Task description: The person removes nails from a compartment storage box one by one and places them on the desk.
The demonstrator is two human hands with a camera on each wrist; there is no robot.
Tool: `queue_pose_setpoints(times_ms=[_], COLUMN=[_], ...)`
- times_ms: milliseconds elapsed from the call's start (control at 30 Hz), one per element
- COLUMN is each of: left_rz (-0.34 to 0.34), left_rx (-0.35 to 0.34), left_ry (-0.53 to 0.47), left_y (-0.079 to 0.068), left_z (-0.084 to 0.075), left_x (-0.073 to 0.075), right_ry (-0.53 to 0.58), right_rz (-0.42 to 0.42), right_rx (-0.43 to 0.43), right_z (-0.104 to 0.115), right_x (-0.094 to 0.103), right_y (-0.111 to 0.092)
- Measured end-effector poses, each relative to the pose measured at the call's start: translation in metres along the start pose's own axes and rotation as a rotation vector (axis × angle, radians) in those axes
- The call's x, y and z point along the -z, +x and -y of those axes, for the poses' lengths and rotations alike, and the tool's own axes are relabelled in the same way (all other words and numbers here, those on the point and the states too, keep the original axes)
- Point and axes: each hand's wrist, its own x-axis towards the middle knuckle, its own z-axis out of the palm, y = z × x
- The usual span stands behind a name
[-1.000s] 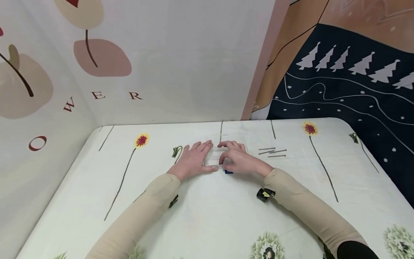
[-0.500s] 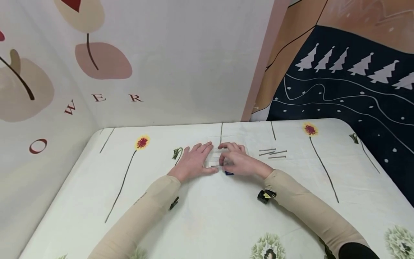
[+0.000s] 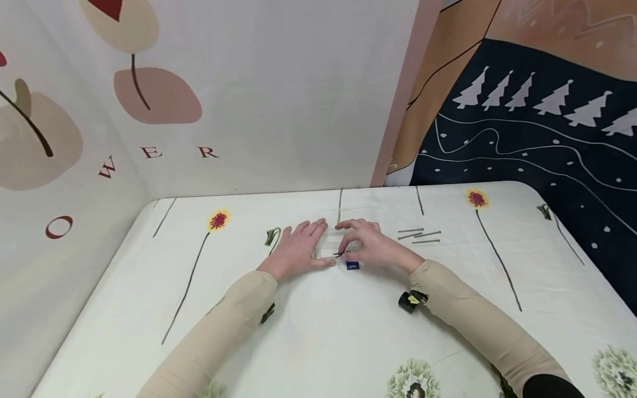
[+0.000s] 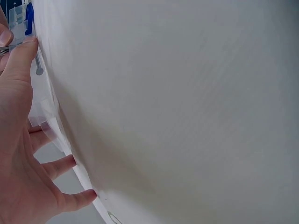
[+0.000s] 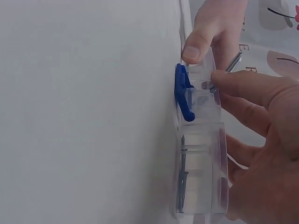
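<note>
A clear plastic compartment box with a blue latch lies between the hands. My left hand rests at its left side, fingers spread and straight, thumb on its front edge. My right hand is over the box, pinching thin metal nails between thumb and fingers; they tilt above a compartment, and their exact number is hard to tell. In the right wrist view, more nails lie in a nearer compartment. The right hand hides part of the box in the head view.
Several loose nails lie on the table right of the box. The white tablecloth has printed flowers. Patterned cloth walls stand behind and to the left of the table.
The pinched nails have turned from lying nearly along the box's front edge to a tilt. My right hand has shifted slightly right, showing more of the blue latch. The left hand stays put.
</note>
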Motion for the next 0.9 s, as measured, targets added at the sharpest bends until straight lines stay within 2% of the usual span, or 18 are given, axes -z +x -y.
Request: queue_pose_setpoints(times_ms=[533,800,900], left_rz=[0.005,0.006,0.007], left_rx=[0.003,0.002,0.002], left_ry=[0.001,0.007,0.01], left_y=[-0.001,-0.001,-0.001], left_z=[-0.001,-0.001,-0.001], left_x=[0.0,0.0,0.0], right_ry=[0.04,0.21,0.231], right_rz=[-0.186,-0.216,-0.236], right_rx=[-0.019,-0.059,-0.07], right_z=[-0.002,-0.007,-0.006], right_x=[0.004,0.014,0.021], right_y=[0.003,-0.004,-0.008])
